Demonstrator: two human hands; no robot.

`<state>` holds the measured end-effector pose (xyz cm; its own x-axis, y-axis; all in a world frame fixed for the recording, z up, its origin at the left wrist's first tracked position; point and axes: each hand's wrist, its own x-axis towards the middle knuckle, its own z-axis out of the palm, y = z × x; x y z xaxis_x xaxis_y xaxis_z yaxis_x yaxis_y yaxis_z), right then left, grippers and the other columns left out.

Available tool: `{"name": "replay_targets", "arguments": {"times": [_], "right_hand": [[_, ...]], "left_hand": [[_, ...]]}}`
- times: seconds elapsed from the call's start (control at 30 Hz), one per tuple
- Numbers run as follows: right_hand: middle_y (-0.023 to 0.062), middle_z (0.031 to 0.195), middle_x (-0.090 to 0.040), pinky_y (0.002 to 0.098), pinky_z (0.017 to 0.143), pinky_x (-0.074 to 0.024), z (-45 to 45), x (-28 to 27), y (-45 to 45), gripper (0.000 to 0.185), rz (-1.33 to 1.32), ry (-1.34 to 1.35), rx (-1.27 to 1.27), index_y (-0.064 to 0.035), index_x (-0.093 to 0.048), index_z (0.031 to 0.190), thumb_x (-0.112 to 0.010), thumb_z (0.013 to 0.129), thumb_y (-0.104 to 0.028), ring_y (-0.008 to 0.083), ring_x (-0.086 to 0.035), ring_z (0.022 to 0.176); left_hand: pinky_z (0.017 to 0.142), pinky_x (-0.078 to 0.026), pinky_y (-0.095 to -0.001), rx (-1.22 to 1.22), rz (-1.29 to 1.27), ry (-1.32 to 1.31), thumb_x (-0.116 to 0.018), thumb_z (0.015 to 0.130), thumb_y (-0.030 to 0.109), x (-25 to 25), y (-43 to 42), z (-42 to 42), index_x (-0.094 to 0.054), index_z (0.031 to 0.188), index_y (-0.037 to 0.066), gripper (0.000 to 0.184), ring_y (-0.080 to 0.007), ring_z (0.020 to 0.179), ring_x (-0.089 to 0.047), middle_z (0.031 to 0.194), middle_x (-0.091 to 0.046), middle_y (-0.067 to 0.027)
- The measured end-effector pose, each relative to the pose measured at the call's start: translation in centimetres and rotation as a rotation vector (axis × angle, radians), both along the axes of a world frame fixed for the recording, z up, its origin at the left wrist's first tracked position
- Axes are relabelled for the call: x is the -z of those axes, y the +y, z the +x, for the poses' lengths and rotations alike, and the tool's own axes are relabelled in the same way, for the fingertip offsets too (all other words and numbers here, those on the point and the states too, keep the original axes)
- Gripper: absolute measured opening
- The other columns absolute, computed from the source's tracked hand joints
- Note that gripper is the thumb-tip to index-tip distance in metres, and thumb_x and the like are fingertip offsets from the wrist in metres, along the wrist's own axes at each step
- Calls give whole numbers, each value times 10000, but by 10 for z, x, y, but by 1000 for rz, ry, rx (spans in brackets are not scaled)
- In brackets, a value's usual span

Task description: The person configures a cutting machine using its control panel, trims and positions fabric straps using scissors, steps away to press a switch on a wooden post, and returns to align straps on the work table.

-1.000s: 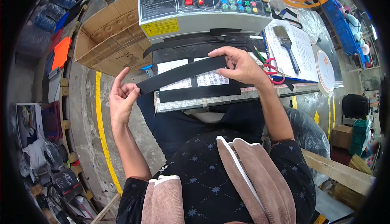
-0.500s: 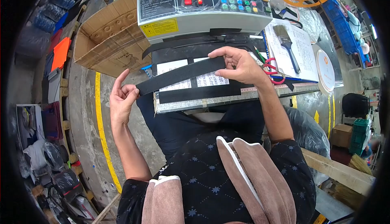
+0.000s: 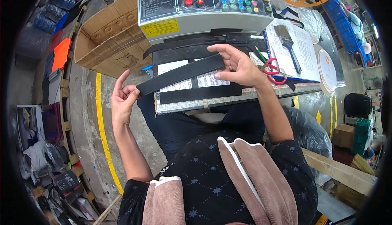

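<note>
A flat black strip of webbing or fabric stretches between my hands above the worktable, its right end higher in view. My left hand pinches the left end between thumb and fingers, with one finger pointing up. At the other end, my right hand has its curled fingers against the strip, while the thumb and forefinger stand apart. Beneath the strip, white papers with writing lie on the table. Another black strip lies along the table's front edge.
A control machine with buttons stands behind the table. Red-handled scissors, a brush and a round white disc lie to the right. An open cardboard box is at the left.
My right hand's forefinger and thumb have come off the strip's end, and its right part has dipped and turned slightly. My left hand has barely moved.
</note>
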<state>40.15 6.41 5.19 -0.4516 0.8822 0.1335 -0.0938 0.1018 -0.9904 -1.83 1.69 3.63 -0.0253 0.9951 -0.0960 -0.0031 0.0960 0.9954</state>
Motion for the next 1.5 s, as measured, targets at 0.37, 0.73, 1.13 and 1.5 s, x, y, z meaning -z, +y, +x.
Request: {"name": "replay_targets", "arguments": {"times": [0.37, 0.73, 1.13, 1.5], "right_hand": [[57, 1120, -766, 201, 787, -585, 15, 4, 2, 624, -130, -25, -71, 40, -625, 1485, -884, 918, 13, 68, -718, 964], [64, 1093, -724, 246, 837, -578, 17, 16, 7, 716, -144, -35, -30, 15, -591, 1558, -902, 916, -42, 92, -694, 965], [87, 1261, -709, 453, 988, -539, -16, -10, 13, 598, 768, -791, 110, -100, -792, 1273, -959, 777, -388, 329, -648, 1194], [81, 1121, -708, 435, 937, -529, -109, 4, 33, 477, 901, -811, -94, -99, -787, 1185, -925, 820, -373, 292, -684, 1091]], "left_hand": [[807, -566, -254, 55, -52, -13, -799, 960, -10, 15, 15, -1, -460, 1702, 3, 816, -98, 863, -685, 965, -743, -15], [826, -564, -258, 48, -31, -23, -803, 964, -13, 24, 20, -3, -476, 1696, 18, 802, -90, 872, -683, 972, -751, -14], [809, -550, -232, 86, -62, 30, -782, 968, -27, 22, 23, -5, -460, 1701, 11, 801, -68, 849, -671, 965, -741, -9], [773, -553, -234, 104, -132, -36, -804, 941, -3, 15, 23, -11, -465, 1677, -22, 810, -79, 820, -679, 940, -734, -3]]}}
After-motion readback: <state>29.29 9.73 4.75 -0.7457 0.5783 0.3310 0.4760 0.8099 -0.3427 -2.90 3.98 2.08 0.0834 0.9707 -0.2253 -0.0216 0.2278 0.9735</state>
